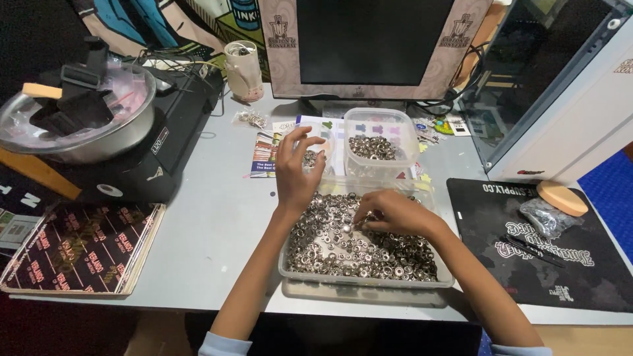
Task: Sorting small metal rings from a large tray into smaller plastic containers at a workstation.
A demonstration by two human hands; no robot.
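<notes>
Head view: large clear tray [366, 282] at front edge of grey worktop [217, 231], filled with small silver metal rings [343, 247].

Right hand [395, 214] low inside tray, fingertips pinched on single ring in heap near tray centre.

Left hand [298, 168] raised above tray's back left corner, fingers curled, cupping cluster of rings.

Smaller clear tub [381, 140] just behind tray, rings covering its bottom, near left hand.

Monitor [372, 46] at back edge. Steel bowl [79, 118] at left back corner. Black mat [547, 244] along right edge.
</notes>
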